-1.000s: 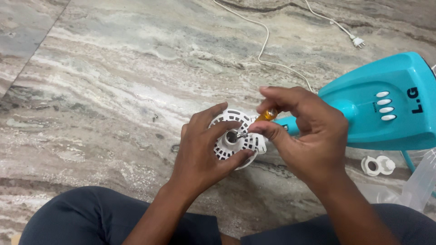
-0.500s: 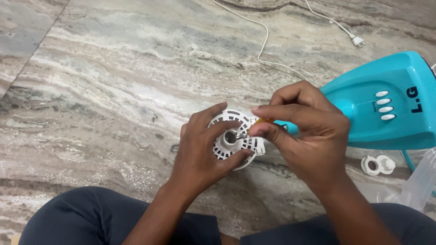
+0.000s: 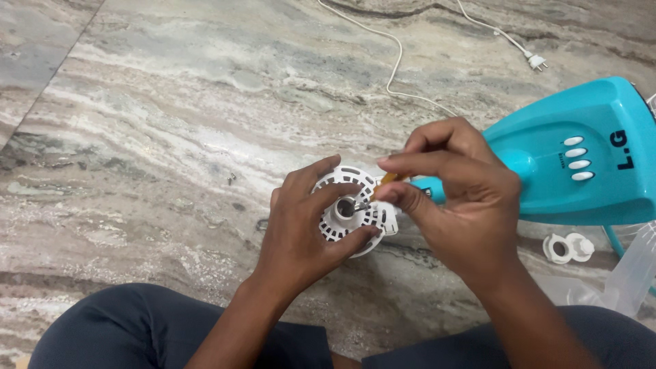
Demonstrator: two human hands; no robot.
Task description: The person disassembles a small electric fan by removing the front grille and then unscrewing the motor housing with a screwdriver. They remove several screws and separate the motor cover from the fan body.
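Above the marbled stone floor (image 3: 171, 102), our left hand (image 3: 304, 232) grasps a round white slotted plastic housing (image 3: 355, 208); our right hand (image 3: 465, 198) pinches an orange-handled screwdriver (image 3: 383, 183) at its centre.

The floor (image 3: 171, 123) is showing as polished stone, marble-like, smooth with a soft sheen and grey-brown veining. The round vented housing (image 3: 355, 212) is looking like matt white plastic, its slotted ribs moulded. The fan base (image 3: 581, 157) is gleaming as glossy turquoise plastic, with small white plastic buttons. The screwdriver (image 3: 383, 184) is showing an amber, probably translucent plastic handle and a thin metal shaft, though little of it is visible. The cord (image 3: 396, 61) is appearing as smooth white plastic sheathing. The trousers (image 3: 137, 328) are reading as dark matt cloth.
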